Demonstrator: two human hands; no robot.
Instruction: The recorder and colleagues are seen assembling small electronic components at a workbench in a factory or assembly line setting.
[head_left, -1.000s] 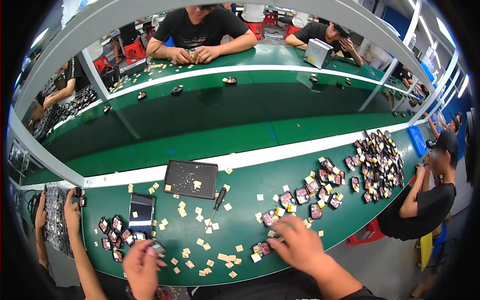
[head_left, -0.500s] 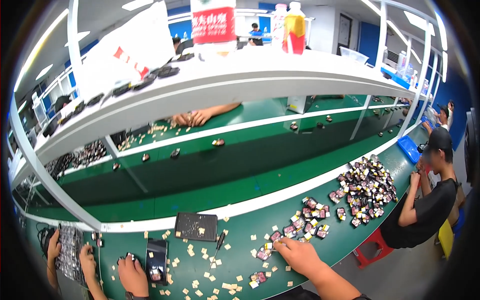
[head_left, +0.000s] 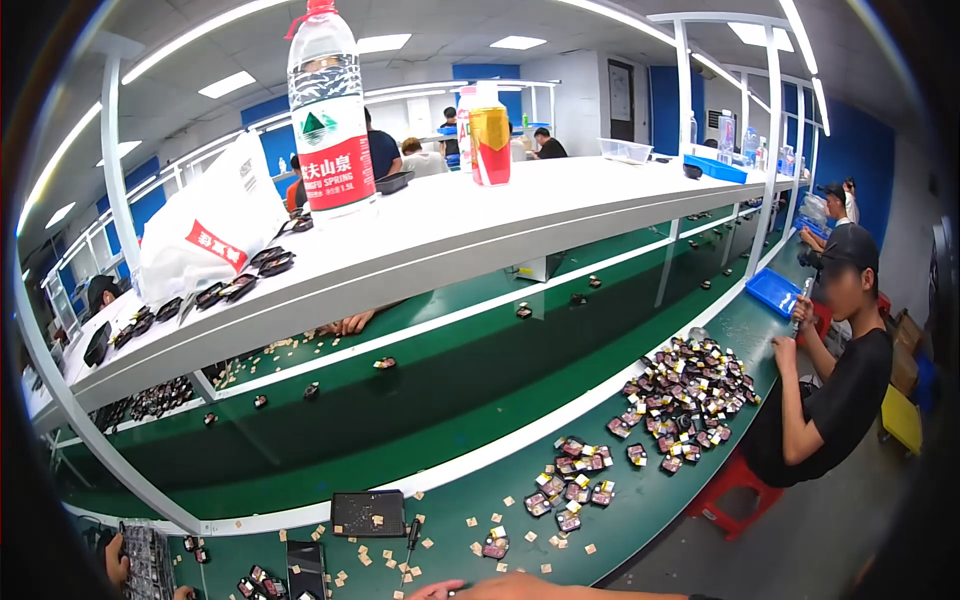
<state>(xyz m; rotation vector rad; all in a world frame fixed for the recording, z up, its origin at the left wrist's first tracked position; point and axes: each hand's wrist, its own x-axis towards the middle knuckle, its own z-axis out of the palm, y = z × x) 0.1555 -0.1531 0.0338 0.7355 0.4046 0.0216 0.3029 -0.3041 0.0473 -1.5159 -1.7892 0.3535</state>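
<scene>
My right hand (head_left: 480,589) lies at the bottom edge, its forearm coming in from the right. The frame cuts it off, and whether its fingers hold anything is hidden. Near it are small tan square pieces (head_left: 471,522) and a small black-and-pink part (head_left: 495,543) with a pale label. My left hand is out of the picture. Farther left, a dark phone-like slab (head_left: 306,570) lies beside several small black parts (head_left: 262,583). A shallow black tray (head_left: 350,514) holds a few tan pieces, with a black-handled screwdriver (head_left: 413,532) beside it.
A big heap of black-and-pink parts (head_left: 690,390) covers the bench at right, where a co-worker (head_left: 840,370) sits by a blue tray (head_left: 773,292). At far left, another person's hand (head_left: 118,560) touches a clear tray (head_left: 148,560). A white shelf (head_left: 540,212) with bottles spans above.
The view has tilted up, so the bench sits lower. My left hand has gone out of the picture. My right hand has left the parts on the right and moved toward the bottom middle.
</scene>
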